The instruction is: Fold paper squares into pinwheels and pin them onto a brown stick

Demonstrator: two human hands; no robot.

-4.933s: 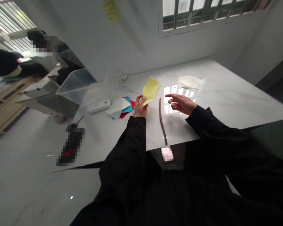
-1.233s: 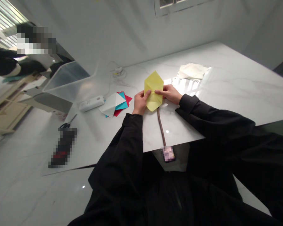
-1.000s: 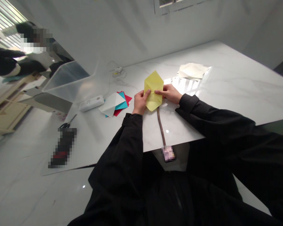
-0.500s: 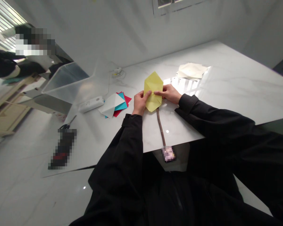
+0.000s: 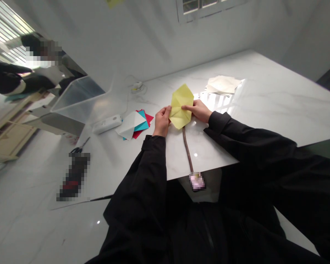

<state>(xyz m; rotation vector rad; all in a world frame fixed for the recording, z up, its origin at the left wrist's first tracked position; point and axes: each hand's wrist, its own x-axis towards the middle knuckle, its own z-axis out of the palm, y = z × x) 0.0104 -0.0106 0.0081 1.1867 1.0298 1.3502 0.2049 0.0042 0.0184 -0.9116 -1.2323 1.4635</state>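
Observation:
A creased sheet of yellow paper (image 5: 181,98), roughly six-sided, is held up above the white table between both hands. My left hand (image 5: 162,121) pinches its left edge with thumb and fingers. On the other side, my right hand (image 5: 200,110) grips the right edge, its thumb lying over the front near the middle creases. Fingers behind the sheet are hidden. Below the paper a brown cord-like strip (image 5: 187,148) runs to a blurred-out pinkish object (image 5: 197,181) at the table's front edge.
Left of my hands lie white, blue and red papers (image 5: 136,123) beside a white power strip (image 5: 107,124). Pale sheets (image 5: 222,85) are stacked at the back right. Scissors (image 5: 78,149), a blurred dark object (image 5: 74,178) and a clear plastic bin (image 5: 79,97) are farther left. Another person (image 5: 5,79) is at upper left.
The yellow paper has tilted slightly clockwise and shifted a little right. My left thumb has moved from the paper's middle back to its left edge; the right thumb remains on the front.

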